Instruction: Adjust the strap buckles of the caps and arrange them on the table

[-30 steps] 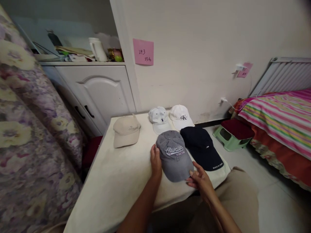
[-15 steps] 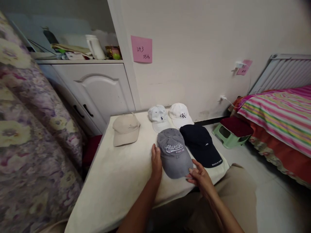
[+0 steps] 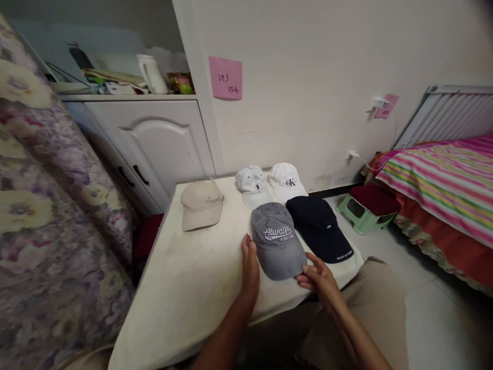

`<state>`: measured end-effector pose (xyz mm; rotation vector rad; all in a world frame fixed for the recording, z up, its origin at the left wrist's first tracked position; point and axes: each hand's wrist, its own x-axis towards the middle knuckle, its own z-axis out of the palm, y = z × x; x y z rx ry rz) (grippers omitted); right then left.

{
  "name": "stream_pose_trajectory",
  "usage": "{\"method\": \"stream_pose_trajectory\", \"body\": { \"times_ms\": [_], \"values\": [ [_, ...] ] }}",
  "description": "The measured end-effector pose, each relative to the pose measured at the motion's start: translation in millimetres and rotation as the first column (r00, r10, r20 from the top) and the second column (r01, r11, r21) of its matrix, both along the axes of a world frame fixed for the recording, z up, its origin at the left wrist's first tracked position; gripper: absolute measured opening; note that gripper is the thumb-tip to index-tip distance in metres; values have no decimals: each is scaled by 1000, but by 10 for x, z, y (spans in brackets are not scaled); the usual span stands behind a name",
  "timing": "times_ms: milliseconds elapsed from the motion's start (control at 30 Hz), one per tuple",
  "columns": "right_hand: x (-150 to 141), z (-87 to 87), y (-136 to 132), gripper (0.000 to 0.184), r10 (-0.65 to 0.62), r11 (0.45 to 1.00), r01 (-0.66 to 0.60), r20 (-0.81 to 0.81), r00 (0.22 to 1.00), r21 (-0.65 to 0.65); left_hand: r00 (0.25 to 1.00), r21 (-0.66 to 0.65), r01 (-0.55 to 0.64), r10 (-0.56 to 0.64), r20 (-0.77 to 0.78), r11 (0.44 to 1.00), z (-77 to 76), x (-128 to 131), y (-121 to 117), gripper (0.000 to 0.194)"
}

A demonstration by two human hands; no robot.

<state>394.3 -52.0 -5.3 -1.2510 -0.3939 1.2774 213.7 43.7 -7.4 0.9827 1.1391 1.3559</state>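
A pale-walled room with a floral curtain far to the left of the hands and a bed under a striped cover far to their right frames a cream-covered table, where a seated person handles a grey baseball cap embroidered "Always." The cap lies between the two hands, its brim angled toward the right one. The left hand is partly open, fingers extended along the cap's near left edge; whether it touches the fabric cannot be told. The right hand has the brim's corner between thumb and fingers, in a loosely curled pinch.

Just beyond the right hand is a navy baseball cap with pale lettering along its brim. Farther ahead of both hands sit a pale blue baseball cap with a small dark emblem and, to its right, a white baseball cap with dark letters. A beige baseball cap rests ahead and to the left of the left hand. Beyond the table, a pink paper note is fixed to the wall; a green stool with a dark red top stands on the floor, ahead and to the right of the right hand.
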Motion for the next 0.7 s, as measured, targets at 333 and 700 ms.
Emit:
{"method": "stream_pose_trajectory", "body": {
  "times_ms": [333, 700],
  "values": [
    [-25, 25, -15, 84, -5, 1000, 5, 40, 999, 0, 997, 12, 77, -77, -21, 997, 93, -18, -121, 57],
    [37, -69, -97, 86, -3, 1000, 4, 116, 993, -13, 988, -51, 155, -155, 11, 987, 136, -380, -40, 51]
  ]
}}
